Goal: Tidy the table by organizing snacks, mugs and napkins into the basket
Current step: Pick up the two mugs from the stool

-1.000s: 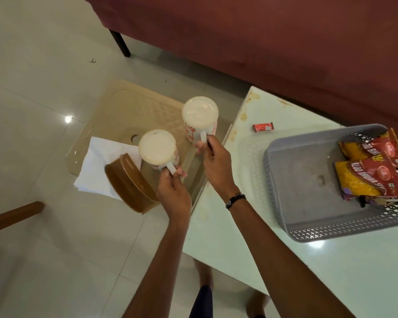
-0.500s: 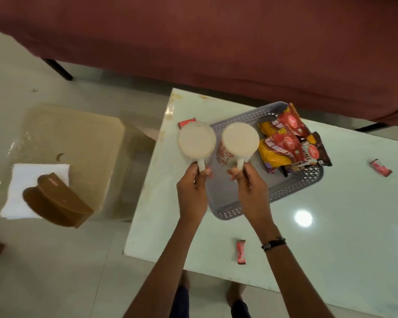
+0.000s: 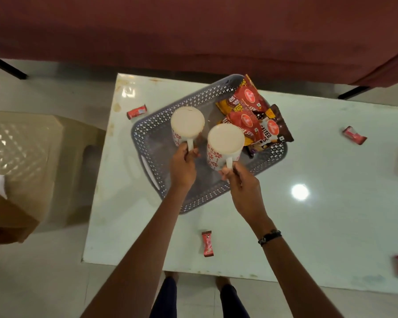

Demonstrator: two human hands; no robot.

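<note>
Inside grey basket (image 3: 161, 125): snack packets (image 3: 251, 115), with two held mugs (image 3: 187, 125) above.

Single head-worn view, steeply downward onto the table (image 3: 308, 226), hands close below.

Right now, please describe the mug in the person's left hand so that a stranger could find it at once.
Find the white table and the grey perforated basket on it. Two white mugs with red flower prints are above the basket, each gripped by its handle. The left hand holds the mug nearer the basket's left wall and farther from the snack packets than its twin.
</note>
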